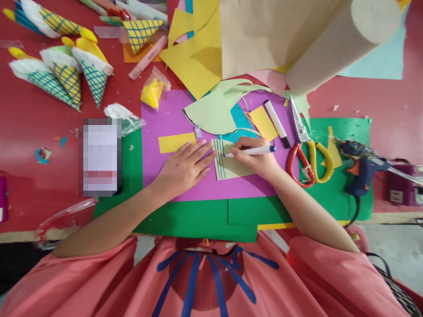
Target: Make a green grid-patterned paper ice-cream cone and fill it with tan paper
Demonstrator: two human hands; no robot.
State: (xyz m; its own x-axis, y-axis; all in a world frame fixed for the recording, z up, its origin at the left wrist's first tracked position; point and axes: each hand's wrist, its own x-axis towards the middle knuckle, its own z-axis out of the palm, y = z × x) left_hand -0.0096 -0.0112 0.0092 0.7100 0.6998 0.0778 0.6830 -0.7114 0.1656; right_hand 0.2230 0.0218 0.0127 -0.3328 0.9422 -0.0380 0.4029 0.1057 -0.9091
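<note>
Purple paper (pixel 205 191) is covering the middle of the work area. Well left of it and towards the far side, several patterned cones (pixel 53 83) are lying in a loose group; nearer its left edge, a small bag of yellow material (pixel 152 93) is overlapping the corner. On its left half a yellow strip (pixel 170 143) is resting, with the left hand (pixel 187 165) spreading just beside it. That hand is grasping nothing: its fingers are lying flat, the tips reaching the left edge of a pale green card (pixel 234 169).

The card is sitting near the middle of the purple paper, carrying a few dark lines along its left side. Over its right part the right hand (pixel 256 158) is pinching a pen (pixel 261 150), tip close beside the last line; whether it is touching, I cannot tell. Line drawing appears to be the step in hand, and a further stroke would call for bracing the card and keeping even spacing.

Farther right on the purple paper a black-capped marker (pixel 276 121) is lying; scissors (pixel 297 123) are straddling its right edge, and a glue gun (pixel 360 171) is resting beyond that.
</note>
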